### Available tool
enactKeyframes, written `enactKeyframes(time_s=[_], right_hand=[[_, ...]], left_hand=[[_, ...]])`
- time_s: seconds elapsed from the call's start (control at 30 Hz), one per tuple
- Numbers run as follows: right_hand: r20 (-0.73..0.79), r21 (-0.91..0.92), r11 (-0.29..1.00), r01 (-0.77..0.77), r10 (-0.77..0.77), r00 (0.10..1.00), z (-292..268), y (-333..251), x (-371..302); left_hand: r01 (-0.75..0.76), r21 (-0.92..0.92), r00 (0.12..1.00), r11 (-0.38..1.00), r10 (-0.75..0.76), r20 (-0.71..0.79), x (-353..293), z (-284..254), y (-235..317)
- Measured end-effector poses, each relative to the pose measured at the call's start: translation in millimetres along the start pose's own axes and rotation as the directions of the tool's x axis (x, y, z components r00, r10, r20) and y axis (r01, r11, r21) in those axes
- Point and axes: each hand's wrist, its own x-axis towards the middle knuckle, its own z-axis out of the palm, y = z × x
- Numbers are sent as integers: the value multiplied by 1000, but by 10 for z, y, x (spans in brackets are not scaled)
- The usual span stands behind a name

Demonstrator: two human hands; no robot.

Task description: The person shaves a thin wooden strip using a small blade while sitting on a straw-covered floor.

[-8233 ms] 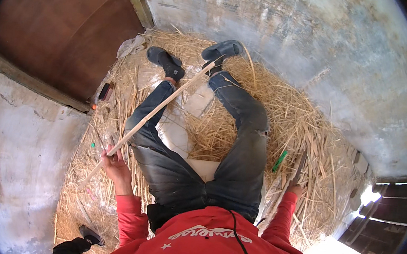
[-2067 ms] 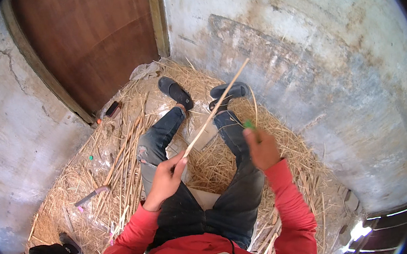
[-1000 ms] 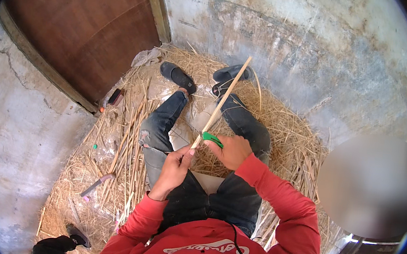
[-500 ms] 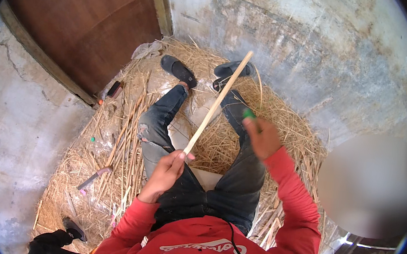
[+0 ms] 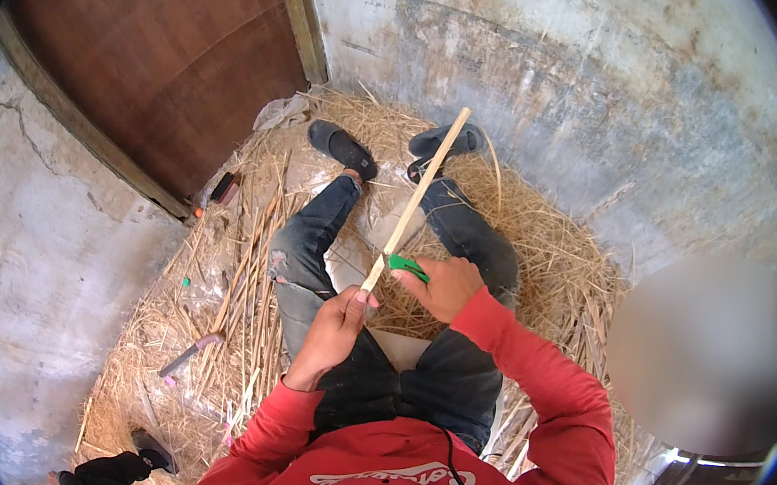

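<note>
My left hand (image 5: 334, 324) is closed around the lower end of a pale strip of bamboo (image 5: 427, 178). The strip slants up and away over my spread legs, its far end above my right shoe. In my right hand (image 5: 450, 287) is a green utility knife (image 5: 409, 267), its handle gripped in closed fingers. Its front end meets the strip's lower part, a little beyond my left fingers. The blade is too small to make out well. Beneath my hands, between my thighs, lies a pile of straw-coloured shavings (image 5: 400, 310).
Long bamboo strips (image 5: 257, 276) lie left of my leg. Further left is a hand tool with a curved handle (image 5: 192, 354). A dark brush-like object (image 5: 224, 187) sits near the brown door (image 5: 163, 48). Someone's shoe (image 5: 154, 451) shows lower left. A stained wall (image 5: 574, 101) stands ahead.
My right hand has come down and left, bringing the green utility knife from beside the bamboo strip onto it. The strip's far end has dipped slightly; my left hand keeps its grip.
</note>
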Motion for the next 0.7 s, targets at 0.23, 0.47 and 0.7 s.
enactKeyframes(time_s=[0.23, 0.47, 0.7], right_hand=[[-274, 130, 956, -265, 291, 917, 19, 549, 494], [-585, 287, 825, -487, 554, 592, -859, 2582, 329], [-224, 323, 923, -206, 287, 931, -456, 414, 61]], left_hand=[[40, 115, 999, 993, -43, 19, -307, -89, -141], [521, -253, 850, 815, -470, 236, -1046, -314, -546], [102, -226, 995, 969, -101, 16, -191, -192, -274]])
